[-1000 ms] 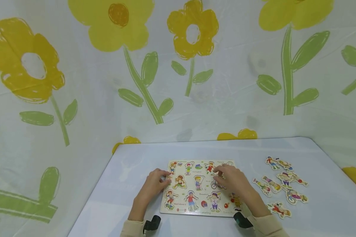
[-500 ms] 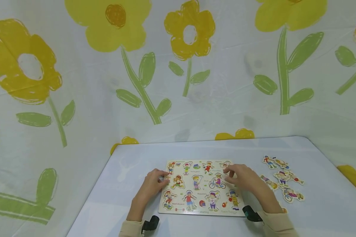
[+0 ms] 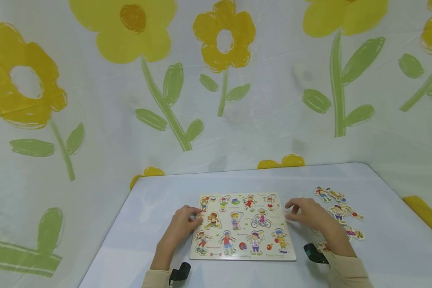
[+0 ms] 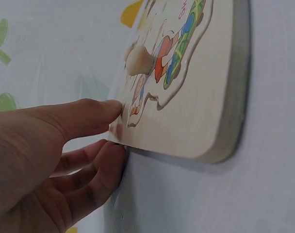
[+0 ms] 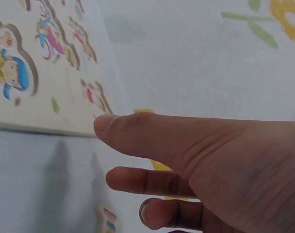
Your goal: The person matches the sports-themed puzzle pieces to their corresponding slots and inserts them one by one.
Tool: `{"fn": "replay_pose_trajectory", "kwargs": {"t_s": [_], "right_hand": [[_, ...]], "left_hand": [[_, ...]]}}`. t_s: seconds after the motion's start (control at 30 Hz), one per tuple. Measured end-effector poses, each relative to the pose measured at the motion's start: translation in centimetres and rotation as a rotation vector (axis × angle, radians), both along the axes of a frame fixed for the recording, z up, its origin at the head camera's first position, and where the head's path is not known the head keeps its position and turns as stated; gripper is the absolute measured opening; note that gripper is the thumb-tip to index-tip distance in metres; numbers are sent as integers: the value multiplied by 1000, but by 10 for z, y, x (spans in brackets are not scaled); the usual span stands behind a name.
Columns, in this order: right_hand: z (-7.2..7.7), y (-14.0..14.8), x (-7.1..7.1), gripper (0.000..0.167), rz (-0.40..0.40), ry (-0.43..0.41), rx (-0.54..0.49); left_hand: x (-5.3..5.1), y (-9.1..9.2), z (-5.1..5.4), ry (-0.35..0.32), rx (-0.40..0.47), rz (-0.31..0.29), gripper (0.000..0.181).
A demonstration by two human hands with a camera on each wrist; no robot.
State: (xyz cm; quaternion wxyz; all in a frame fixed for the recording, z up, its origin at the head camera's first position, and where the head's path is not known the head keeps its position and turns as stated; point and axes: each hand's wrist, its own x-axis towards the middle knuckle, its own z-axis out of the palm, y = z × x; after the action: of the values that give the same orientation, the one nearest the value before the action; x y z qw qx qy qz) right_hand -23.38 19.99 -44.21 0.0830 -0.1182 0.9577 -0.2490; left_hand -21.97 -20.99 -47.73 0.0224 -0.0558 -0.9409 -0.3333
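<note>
A pale wooden puzzle board [image 3: 243, 230] with several sports figures lies flat on the white table. My left hand [image 3: 183, 224] grips its left edge; in the left wrist view the thumb [image 4: 106, 114] lies against the edge and the curled fingers [image 4: 108, 162] are below it. A round wooden knob [image 4: 139, 60] rises from the board there. Off the board's right edge hovers my right hand [image 3: 309, 214], thumb and fingers apart, nothing between them. The right wrist view has its thumb [image 5: 142, 131] in front of the board's corner.
Several loose figure pieces [image 3: 337, 211] lie on the table's right side, some partly hidden by my right hand and forearm. The white table [image 3: 165, 188] ends at a flower-printed curtain [image 3: 259, 132] behind it and at both sides.
My right hand has moved right, from over the board's upper right to beyond its edge, uncovering the cyclist and tennis figures. The left hand stays at the board's left edge.
</note>
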Motion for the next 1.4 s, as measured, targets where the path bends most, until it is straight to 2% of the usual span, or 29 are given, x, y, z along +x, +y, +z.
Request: {"fn": "replay_pose_trajectory", "kwargs": {"t_s": [0.2, 0.47, 0.7, 1.07, 1.4], "right_hand": [[6, 19, 2, 39, -30, -43, -14], [3, 35, 3, 42, -76, -111, -24], [4, 43, 3, 43, -97, -118, -6], [5, 46, 7, 18, -64, -102, -40], [2, 46, 6, 13, -98, -125, -23]], "left_hand": [[-2, -2, -2, 7, -11, -6, 34], [-2, -1, -3, 14, -22, -9, 34], [-3, -2, -3, 18, -26, -13, 34], [-2, -1, -1, 10, -15, -21, 34], [-1, 0, 0, 1, -24, -14, 34]]}}
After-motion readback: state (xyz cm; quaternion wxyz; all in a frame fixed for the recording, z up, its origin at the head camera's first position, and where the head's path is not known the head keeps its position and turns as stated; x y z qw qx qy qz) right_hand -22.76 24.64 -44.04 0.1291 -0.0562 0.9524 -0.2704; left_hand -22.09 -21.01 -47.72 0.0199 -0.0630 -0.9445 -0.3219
